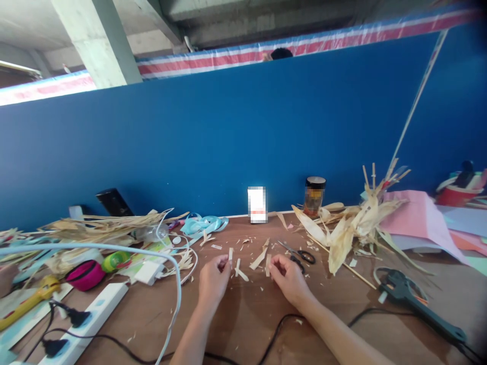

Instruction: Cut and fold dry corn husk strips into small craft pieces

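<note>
My left hand (215, 278) pinches a short pale strip of corn husk (230, 253) that stands up from the fingertips. In my right hand (289, 280), thumb and fingers close on another narrow husk strip (268, 264). Between the hands, cut husk pieces (241, 272) lie crossed on the brown table (247, 317), with a longer pointed piece (260, 257) just behind them. Scissors (306, 257) with black handles rest partly open beyond my right hand, apart from it. Small husk scraps are scattered all around.
A phone with a bright screen (257, 205) leans against the blue partition (228, 132). Dried husks (352, 238) and a glue gun (418, 304) are at right. A power strip (95, 319), cables, blue ribbon (203, 225) and a yellow tool (34, 299) occupy the left. Someone's hand (5, 279) shows at the left edge.
</note>
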`<state>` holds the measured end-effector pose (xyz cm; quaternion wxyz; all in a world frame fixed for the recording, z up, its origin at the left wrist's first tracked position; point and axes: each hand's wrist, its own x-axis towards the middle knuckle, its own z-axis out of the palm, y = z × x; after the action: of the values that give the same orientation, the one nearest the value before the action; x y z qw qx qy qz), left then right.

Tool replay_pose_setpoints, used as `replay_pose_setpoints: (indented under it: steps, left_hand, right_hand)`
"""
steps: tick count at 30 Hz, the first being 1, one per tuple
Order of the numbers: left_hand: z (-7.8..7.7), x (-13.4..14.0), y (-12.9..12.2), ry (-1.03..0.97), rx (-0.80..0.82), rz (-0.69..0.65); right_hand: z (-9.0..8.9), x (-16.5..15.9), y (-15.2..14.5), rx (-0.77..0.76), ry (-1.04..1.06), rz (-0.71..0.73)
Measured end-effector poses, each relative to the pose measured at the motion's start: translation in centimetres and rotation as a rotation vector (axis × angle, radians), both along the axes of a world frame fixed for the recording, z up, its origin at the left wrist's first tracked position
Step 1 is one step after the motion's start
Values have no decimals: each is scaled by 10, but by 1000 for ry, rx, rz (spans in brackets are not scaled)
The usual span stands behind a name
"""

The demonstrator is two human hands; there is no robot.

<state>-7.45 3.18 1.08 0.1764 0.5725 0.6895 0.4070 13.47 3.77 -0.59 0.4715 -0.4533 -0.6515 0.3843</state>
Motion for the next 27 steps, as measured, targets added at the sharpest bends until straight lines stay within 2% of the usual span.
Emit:
replay_pose_setpoints:
  steps: [7, 15, 19, 23, 27]
  left_hand:
    - [1, 3, -2, 214, -172, 23]
    - [2, 5, -3, 299, -235, 34]
    - [5, 14, -8, 322, -175, 60]
    - [4, 25, -14, 377, -44, -44]
    - [5, 25, -16, 476, -133, -36]
  right_hand:
    - [-2, 1, 0, 2, -4, -12]
    - [-3, 1, 1, -19, 24, 4]
    - [-4, 1, 3, -3, 33, -16]
    - [-3, 0, 2, 10, 13, -16]
    - [-1, 0, 1, -13, 20, -9]
